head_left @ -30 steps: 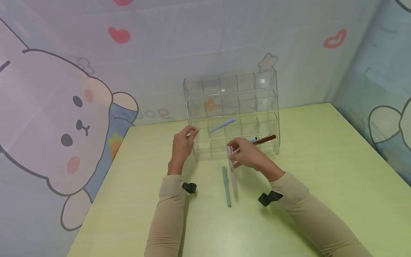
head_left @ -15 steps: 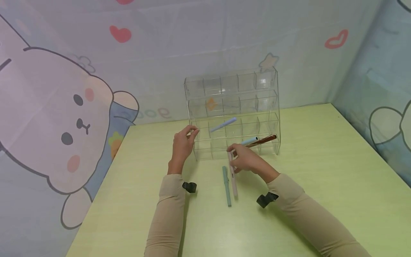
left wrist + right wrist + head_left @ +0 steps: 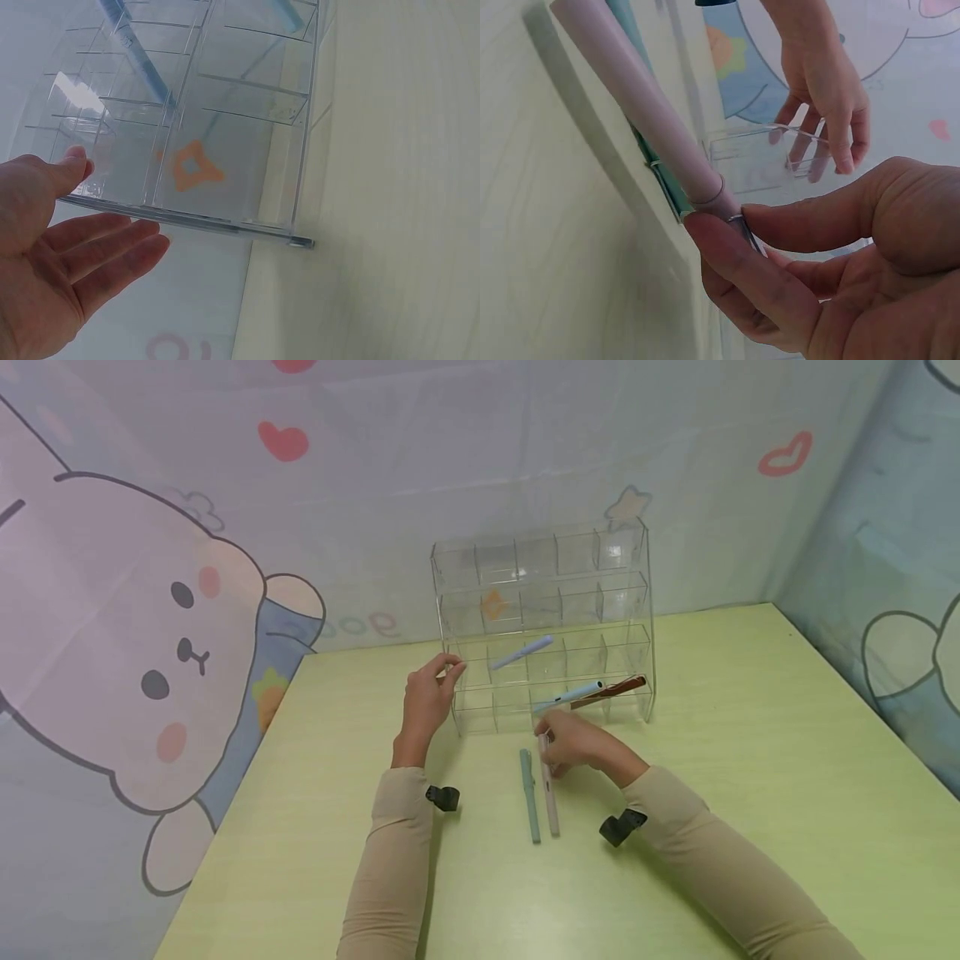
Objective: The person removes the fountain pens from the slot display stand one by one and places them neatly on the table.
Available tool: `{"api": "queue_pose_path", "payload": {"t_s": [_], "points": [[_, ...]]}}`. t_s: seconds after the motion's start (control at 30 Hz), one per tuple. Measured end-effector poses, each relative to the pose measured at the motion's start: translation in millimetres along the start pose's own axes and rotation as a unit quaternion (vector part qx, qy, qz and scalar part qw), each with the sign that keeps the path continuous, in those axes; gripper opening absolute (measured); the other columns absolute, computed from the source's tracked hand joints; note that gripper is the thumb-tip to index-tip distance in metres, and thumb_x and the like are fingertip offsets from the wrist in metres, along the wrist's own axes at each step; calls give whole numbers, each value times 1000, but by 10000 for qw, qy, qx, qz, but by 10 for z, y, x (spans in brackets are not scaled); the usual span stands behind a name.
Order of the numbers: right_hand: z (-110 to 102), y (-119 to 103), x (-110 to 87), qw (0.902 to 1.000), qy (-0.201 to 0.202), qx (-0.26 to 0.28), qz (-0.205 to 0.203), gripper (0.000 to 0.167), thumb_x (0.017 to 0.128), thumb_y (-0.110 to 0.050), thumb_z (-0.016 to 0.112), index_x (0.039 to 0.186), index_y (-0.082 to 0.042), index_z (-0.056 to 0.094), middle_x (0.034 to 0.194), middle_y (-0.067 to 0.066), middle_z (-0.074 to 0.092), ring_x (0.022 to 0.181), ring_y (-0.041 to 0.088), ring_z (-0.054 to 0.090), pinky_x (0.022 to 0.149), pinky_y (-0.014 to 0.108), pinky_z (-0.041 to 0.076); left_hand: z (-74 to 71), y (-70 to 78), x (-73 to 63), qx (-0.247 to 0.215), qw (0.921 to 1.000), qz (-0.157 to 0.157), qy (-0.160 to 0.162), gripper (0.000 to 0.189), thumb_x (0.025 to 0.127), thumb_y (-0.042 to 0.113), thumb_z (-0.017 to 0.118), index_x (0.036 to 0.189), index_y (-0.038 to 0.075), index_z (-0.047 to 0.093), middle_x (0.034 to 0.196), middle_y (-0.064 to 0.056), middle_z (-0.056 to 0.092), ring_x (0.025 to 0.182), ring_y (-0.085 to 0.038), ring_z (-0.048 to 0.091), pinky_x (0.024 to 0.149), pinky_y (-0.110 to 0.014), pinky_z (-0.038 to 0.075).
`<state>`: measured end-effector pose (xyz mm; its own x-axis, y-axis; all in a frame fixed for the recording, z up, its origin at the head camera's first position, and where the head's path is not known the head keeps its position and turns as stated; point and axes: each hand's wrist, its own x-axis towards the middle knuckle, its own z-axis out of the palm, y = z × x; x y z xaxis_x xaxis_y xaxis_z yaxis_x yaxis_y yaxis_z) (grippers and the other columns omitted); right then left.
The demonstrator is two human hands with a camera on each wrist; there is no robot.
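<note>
Nearest on the table point(image 3: 480, 893), the green pen point(image 3: 529, 797) lies lengthwise, pointing from near to far. Just to its right and almost parallel is the pink pen point(image 3: 551, 797); your right hand point(image 3: 576, 742) pinches its far end between thumb and fingers, close to the clip, with your forearm slanting in from the near right. Whether the pen's near end touches the table cannot be told.

Farther left, your left hand point(image 3: 426, 697) reaches straight forward, thumb and fingers on either side of the left edge of the clear rack point(image 3: 542, 610), gripping it. In the rack's bottom tier the light-blue pen point(image 3: 577, 693) and, to its right, the brown pen point(image 3: 615, 689) lean rightward; one tier up leans the lavender pen point(image 3: 522, 652). A printed cloth point(image 3: 375, 485) hangs behind.

Compared with one second earlier, your right hand and the pink pen sit nearer and lower, uncovering more of the light-blue pen; your left hand keeps its place.
</note>
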<state>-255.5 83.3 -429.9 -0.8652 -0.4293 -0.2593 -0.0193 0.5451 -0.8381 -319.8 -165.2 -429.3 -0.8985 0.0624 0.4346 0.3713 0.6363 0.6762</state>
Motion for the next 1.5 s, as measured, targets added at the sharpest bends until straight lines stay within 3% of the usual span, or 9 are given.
{"api": "queue_pose_path", "payload": {"t_s": [0.47,0.63,0.8,1.07,1.5], "points": [[36,113,70,9983,-122,-556,-98,45,81,9,62,125,16,56,107,21,60,73,21,65,63,34,56,-3,6,0,58,10000,65,46,26,102,34,59,113,14,71,110,-16,73,95,-30,73,67,-45,56],[22,133,88,9926,-90,-1140,-398,41,81,4,65,120,12,62,108,16,63,84,22,55,72,34,48,-10,12,0,86,9999,103,40,25,102,33,60,112,13,71,109,-16,73,94,-29,73,64,-44,55],[22,142,94,9927,-199,-1057,-553,40,82,4,64,121,13,62,114,19,63,91,24,54,79,37,47,-8,15,10,69,9999,106,56,25,102,33,60,112,13,71,112,-16,73,93,-29,74,63,-43,53],[41,119,86,9923,-262,-1087,-538,38,82,5,65,119,13,64,107,16,65,86,22,53,75,34,46,-6,10,2,54,10000,25,33,25,102,33,60,112,13,71,114,-15,72,95,-29,73,71,-47,56],[49,118,86,9896,-275,-1287,-572,33,87,5,65,119,12,64,107,15,66,86,23,51,76,35,45,-13,15,-4,102,9999,-47,-17,28,102,34,59,115,11,70,122,-15,69,97,-29,73,68,-46,55]]}}
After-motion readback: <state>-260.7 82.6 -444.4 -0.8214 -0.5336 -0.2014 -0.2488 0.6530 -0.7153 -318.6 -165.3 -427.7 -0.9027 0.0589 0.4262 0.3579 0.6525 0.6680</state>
